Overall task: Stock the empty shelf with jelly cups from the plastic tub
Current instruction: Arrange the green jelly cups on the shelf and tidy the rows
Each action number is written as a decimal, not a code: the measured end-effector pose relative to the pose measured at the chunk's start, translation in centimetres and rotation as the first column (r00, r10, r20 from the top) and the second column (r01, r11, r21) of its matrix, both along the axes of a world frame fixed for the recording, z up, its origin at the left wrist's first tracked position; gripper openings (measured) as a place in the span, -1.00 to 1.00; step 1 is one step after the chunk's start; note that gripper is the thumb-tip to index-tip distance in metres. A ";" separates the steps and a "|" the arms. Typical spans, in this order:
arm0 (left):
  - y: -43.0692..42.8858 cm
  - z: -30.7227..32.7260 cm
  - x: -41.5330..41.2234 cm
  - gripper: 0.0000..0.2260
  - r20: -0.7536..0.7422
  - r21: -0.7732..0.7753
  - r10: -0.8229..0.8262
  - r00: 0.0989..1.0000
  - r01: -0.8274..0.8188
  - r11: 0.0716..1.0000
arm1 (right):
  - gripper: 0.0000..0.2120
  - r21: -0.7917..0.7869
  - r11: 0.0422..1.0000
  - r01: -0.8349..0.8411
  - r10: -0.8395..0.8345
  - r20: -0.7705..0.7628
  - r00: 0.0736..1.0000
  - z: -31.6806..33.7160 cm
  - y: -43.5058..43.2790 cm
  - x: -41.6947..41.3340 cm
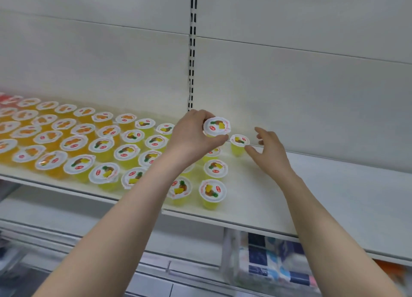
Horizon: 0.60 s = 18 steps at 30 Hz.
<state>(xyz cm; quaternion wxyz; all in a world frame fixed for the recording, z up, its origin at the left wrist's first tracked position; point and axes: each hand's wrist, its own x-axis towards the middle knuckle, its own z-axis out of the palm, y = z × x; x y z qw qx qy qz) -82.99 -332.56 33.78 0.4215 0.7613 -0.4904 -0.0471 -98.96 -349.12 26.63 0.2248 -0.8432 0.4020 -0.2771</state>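
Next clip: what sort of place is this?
Probably a shop aisle: a white retail shelf hung on a slotted upright, rows of identical sealed jelly cups faced along it, and packaged goods on the level below.

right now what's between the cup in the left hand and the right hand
One yellow jelly cup stands on the shelf between the held cup and the right hand, in the head view.

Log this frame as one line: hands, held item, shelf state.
left hand: holds yellow jelly cup over shelf | right hand: open beside standing cup | shelf: partly stocked
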 end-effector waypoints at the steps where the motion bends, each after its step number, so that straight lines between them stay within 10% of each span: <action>1: -1.0 -0.1 -0.7 -0.59 0.096 0.032 -0.017 0.995 0.014 0.999 | -0.42 -0.036 0.999 0.010 -0.010 0.019 1.000 0.1 0.0 -0.8; 7: -5.8 -2.8 -4.6 -0.45 0.555 0.350 -0.093 0.827 -0.131 0.928 | -0.52 -0.156 0.987 0.043 -0.034 0.061 0.998 0.1 -0.5 -4.9; 18: -6.1 -4.1 -4.6 -0.50 0.590 0.486 -0.149 0.793 -0.201 0.851 | -0.56 -0.183 0.983 0.020 -0.012 0.041 0.999 0.3 -0.4 -6.4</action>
